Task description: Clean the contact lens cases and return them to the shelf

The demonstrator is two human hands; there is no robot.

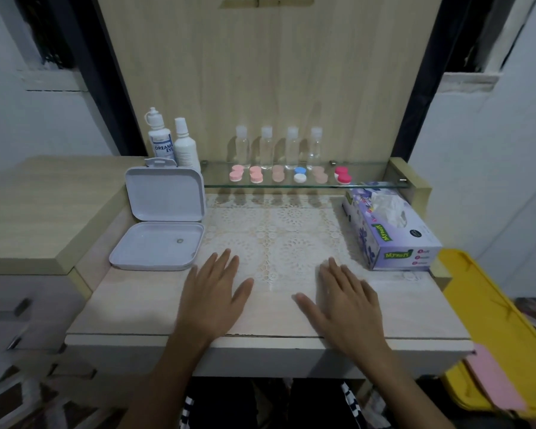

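Several contact lens cases stand in a row on a glass shelf (369, 184) at the back: a pink case (236, 173), a blue and white case (300, 174) and a red case (343, 174) among them. My left hand (213, 297) lies flat on the table, palm down, fingers spread, holding nothing. My right hand (344, 300) rests the same way a little to the right, also with nothing in it. Both hands are well short of the shelf.
Several clear small bottles (266, 147) stand behind the cases. Two lens solution bottles (161, 139) stand at the back left. An open white plastic box (161, 230) lies at the left, a tissue box (390, 227) at the right. A yellow bin (502, 329) stands beside the table.
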